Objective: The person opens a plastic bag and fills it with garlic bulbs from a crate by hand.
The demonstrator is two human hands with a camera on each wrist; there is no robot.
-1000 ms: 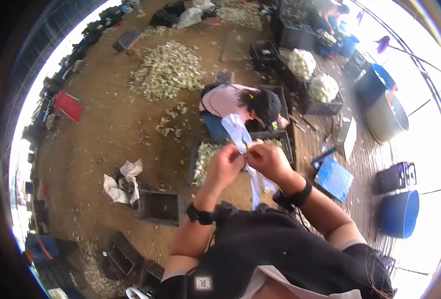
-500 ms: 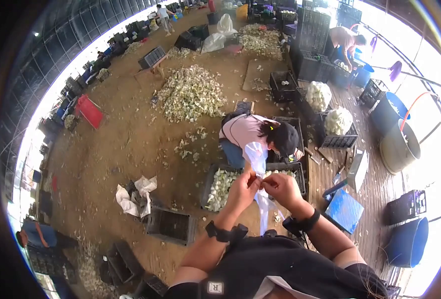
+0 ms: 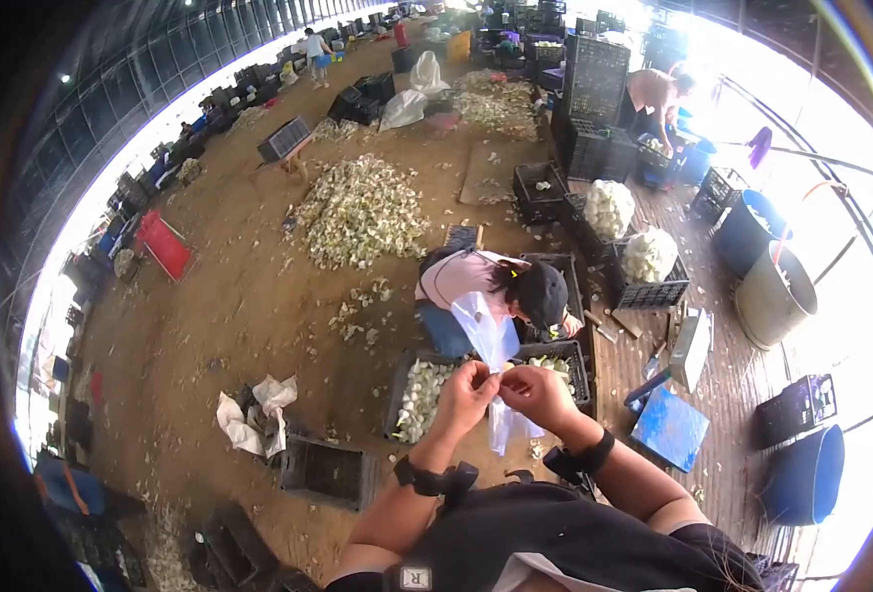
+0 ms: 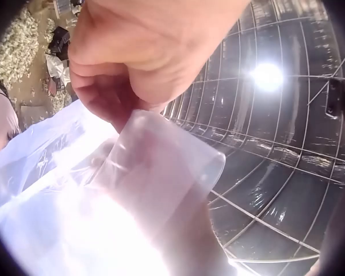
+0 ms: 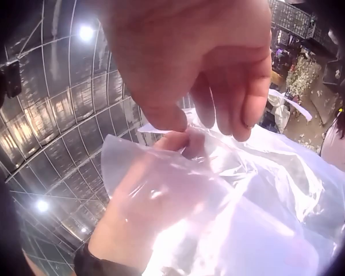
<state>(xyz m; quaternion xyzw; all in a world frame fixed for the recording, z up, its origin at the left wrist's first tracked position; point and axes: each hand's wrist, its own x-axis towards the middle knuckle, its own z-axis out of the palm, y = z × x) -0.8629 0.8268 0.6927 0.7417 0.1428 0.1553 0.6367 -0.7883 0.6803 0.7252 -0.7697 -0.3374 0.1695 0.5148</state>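
Observation:
A clear plastic bag (image 3: 486, 331) hangs between both hands in front of the chest, its film fanned out above and below the fingers. My left hand (image 3: 466, 400) pinches it between thumb and curled fingers. From the other side my right hand (image 3: 540, 397) pinches the bag, the fingertips of both hands nearly meeting. In the left wrist view, a folded flap of the bag (image 4: 167, 155) stands up beside the left thumb. The right wrist view has crumpled film (image 5: 264, 167) below the right thumb and fingers.
A person in pink (image 3: 471, 281) crouches just ahead beside black crates with white bulbs (image 3: 422, 400). Peelings lie in a pile (image 3: 358, 212). At right are filled bulb bags (image 3: 649, 257), a blue-topped scale (image 3: 669, 427) and tubs (image 3: 774, 296). An empty crate (image 3: 326, 472) sits at left.
The head view has tilted up, then shifted slightly. Both hands stay together on the bag, whose upper part now spreads wider than half a second ago.

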